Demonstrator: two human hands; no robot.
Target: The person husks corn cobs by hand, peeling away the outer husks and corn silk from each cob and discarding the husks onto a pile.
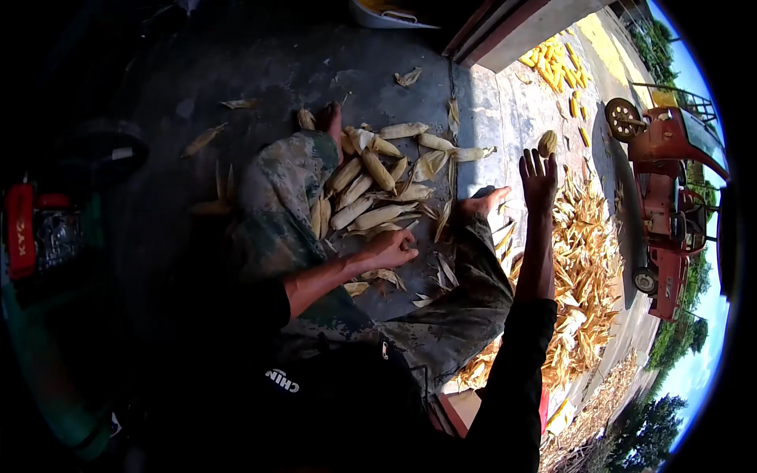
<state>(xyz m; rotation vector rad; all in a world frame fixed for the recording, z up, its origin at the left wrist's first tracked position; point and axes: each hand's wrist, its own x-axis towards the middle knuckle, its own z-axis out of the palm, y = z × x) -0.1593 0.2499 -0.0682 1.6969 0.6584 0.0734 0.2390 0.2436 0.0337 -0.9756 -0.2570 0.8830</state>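
My left hand [389, 249] is closed beside a heap of corn ears, its fingers curled; whatever they may hold is hidden. Unhusked ears [380, 170] in pale dry husks lie on the dark floor between my legs. My right hand [539, 183] is open on the right with fingers spread, holding nothing. Just beyond its fingertips is a rounded yellowish-tan thing [547, 143], perhaps an ear of corn seen end-on; I cannot tell whether it is in the air. Below that hand lies a big pile of stripped husks [585, 268].
My bare feet [484, 203] and camouflage trousers [292, 177] frame the ears. Husked yellow cobs [556, 66] lie outside in sunlight. A red three-wheeled vehicle [670, 197] stands at the right. At the left is a machine with a red part [20, 230]. A white basin [390, 17] sits at the top.
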